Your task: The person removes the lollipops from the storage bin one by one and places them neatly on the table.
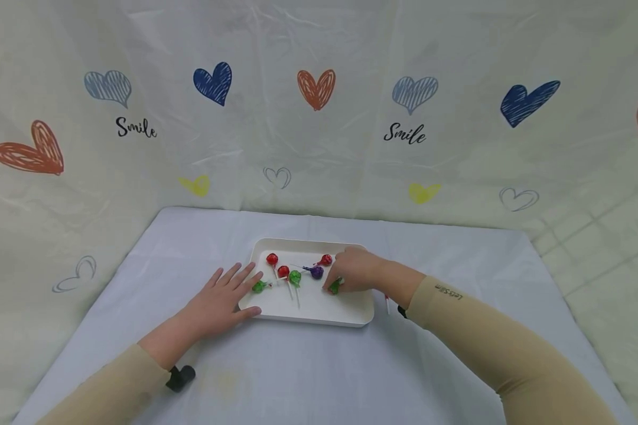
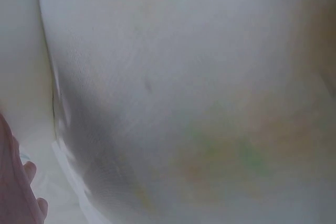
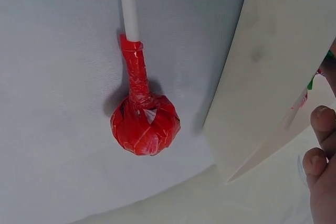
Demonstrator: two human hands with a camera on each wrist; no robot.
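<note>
A white tray (image 1: 308, 313) holds several wrapped lollipops. My right hand (image 1: 357, 268) is over its right side, fingers curled, pinching a green lollipop (image 1: 335, 285) close to the tray floor. In the right wrist view its curled fingers (image 3: 321, 121) show at the right edge, beside a white stick. My left hand (image 1: 220, 304) rests at the tray's left rim with fingers spread, its fingertips by another green lollipop (image 1: 259, 287). Between the hands lie red lollipops (image 1: 272, 259), a purple lollipop (image 1: 316, 272) and a green lollipop (image 1: 295, 278).
Outside the tray's right wall, a red lollipop (image 3: 146, 127) lies on the white tablecloth (image 1: 298, 378), mostly hidden by my right arm in the head view. A pale backdrop (image 1: 351, 165) with printed hearts hangs behind the table. The left wrist view is mostly blurred cloth and tray wall.
</note>
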